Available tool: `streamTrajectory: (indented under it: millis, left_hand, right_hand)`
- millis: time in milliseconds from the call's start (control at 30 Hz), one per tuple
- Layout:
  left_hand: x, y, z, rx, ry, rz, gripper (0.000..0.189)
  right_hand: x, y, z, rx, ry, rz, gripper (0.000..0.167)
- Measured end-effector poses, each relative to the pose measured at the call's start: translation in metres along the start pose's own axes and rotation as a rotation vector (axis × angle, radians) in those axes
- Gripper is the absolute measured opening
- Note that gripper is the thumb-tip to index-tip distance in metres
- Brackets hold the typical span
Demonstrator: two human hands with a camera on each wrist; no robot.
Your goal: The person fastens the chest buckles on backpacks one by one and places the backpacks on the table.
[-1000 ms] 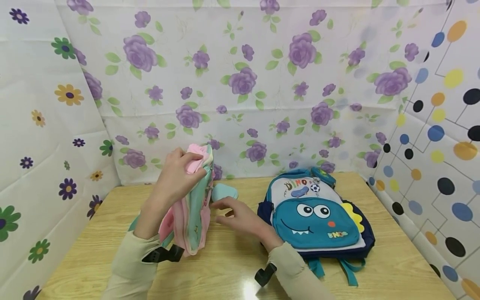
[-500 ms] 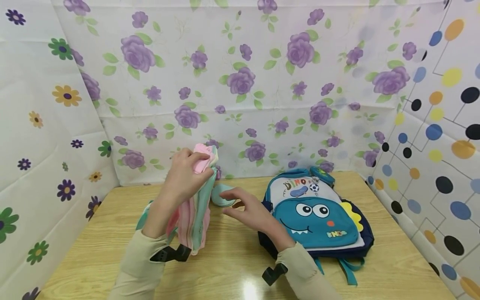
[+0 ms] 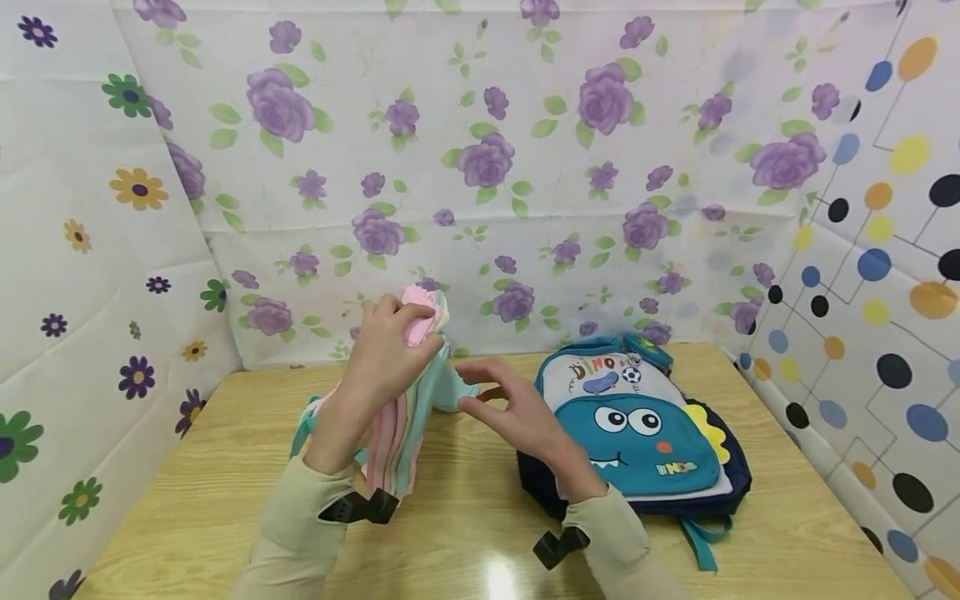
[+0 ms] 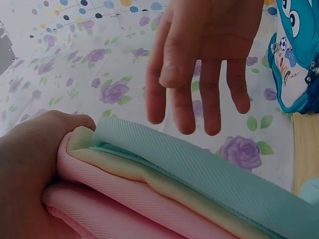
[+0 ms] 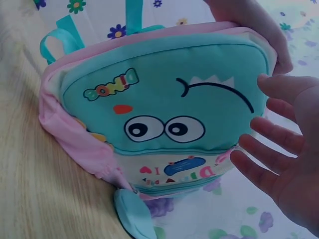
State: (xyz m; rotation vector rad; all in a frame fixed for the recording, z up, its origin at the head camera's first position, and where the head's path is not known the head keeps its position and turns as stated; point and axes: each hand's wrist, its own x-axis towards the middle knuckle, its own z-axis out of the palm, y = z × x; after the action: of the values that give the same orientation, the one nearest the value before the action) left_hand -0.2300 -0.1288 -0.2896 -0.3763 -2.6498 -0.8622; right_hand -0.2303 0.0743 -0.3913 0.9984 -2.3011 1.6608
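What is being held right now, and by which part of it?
The left hand holds the pink-and-mint backpack by its uppermost bottom corner. The right hand holds nothing.

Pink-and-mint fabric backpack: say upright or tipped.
Tipped sideways: the right wrist view shows the backpack with its pink side toward the wooden table.
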Motion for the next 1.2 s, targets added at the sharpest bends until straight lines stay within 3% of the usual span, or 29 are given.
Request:
streamTrajectory:
  millis: [300,567,933,1200]
  left_hand:
    - [0.000,0.009,0.010,-0.004,-0.006,0.000,0.046]
    - [0.001,0.015,0.022,-0.012,0.057,-0.009,0.041]
    - [0.003,0.031,0.042,-0.023,0.131,0.056,0.032]
    - [0.001,0.038,0.057,-0.044,0.200,0.105,0.028]
  right_hand:
    - [-0.002,-0.005,-0.009,0.026,0.038,-0.015,0.041]
    - [-0.003,-0.005,-0.017,0.034,0.064,-0.005,0.045]
    - [-0.005,-0.004,-0.029,0.045,0.061,0.065,0.057]
    - [-0.003,-0.003,-0.029,0.047,0.006,0.120,0.063]
